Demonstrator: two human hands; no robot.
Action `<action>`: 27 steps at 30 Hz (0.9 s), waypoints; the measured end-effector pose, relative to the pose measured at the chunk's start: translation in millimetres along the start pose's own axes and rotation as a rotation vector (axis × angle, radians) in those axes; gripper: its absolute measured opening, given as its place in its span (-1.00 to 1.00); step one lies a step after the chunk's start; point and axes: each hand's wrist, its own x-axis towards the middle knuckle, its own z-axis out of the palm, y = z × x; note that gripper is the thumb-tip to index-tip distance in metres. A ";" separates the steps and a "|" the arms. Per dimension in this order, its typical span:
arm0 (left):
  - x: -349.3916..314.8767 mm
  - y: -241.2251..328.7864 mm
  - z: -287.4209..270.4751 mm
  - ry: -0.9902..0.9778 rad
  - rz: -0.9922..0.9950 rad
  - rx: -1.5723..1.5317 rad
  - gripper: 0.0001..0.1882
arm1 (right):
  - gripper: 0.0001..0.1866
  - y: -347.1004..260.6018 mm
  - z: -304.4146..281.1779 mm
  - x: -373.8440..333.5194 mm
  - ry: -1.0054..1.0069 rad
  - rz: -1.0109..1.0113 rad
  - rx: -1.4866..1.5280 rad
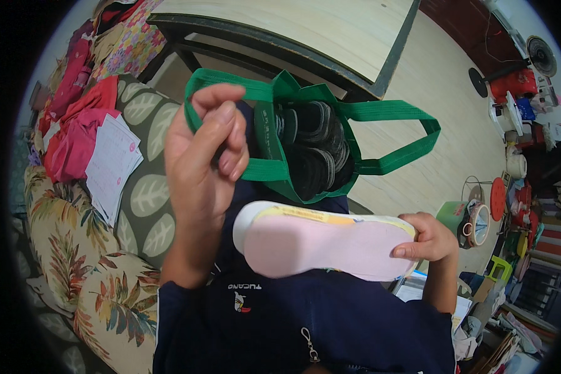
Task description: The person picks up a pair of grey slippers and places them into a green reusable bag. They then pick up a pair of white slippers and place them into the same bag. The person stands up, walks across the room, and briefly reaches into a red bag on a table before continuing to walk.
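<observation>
My right hand (429,238) grips the heel end of a small stack of insoles (321,246), thumb on top. A pale pink insole faces up, with white and yellow layers showing along its edge. Just beyond stands a green fabric bag (271,143), its mouth spread, on or against my lap. Several dark, rounded pieces with grey edges (321,149) are packed inside; their exact kind is hard to tell. Curled fingers of my left hand (212,134) are at the bag's left handle loop, whose strap passes behind the thumb and partly out of sight.
A dark-framed table (305,31) stands ahead. Left of me, a leaf-patterned sofa (153,187) bears papers (113,162), red cloths (71,149) and floral cushions (115,299). At right are a green bucket (452,218), a fan (541,56) and household clutter.
</observation>
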 end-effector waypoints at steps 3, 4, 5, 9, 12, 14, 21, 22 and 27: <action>-10.3 11.0 -15.6 -0.035 -0.018 0.002 -0.80 | -0.67 -2.6 -13.9 6.2 0.039 0.038 0.084; -12.6 14.1 -21.9 -0.038 -0.023 0.006 -0.81 | -0.64 1.3 -21.0 6.7 0.104 0.055 0.140; -15.4 15.6 -25.5 -0.039 -0.029 0.009 -0.82 | -0.61 4.2 -26.6 8.6 0.168 0.073 0.196; -26.0 19.0 -12.9 -0.030 -0.033 0.048 -0.81 | -0.53 5.4 -41.1 22.4 0.370 0.116 0.304; -25.8 24.7 -4.9 -0.107 -0.072 0.070 -0.81 | -0.52 -8.0 -46.8 26.8 0.345 0.138 0.214; -23.3 28.4 0.6 -0.181 -0.099 0.125 -0.82 | -0.50 -23.1 -48.0 28.9 0.324 0.148 0.140; -6.8 36.9 45.5 -0.383 -0.202 0.476 -0.77 | -0.50 -73.5 -39.7 60.2 0.278 0.190 -0.222; -4.0 35.4 50.3 -0.431 -0.242 0.497 -0.77 | -0.47 -80.4 -39.4 62.3 0.258 0.227 -0.222; 5.5 20.5 77.5 -0.626 -0.288 0.503 -0.76 | -0.55 -87.8 -36.2 71.6 0.222 0.117 -0.393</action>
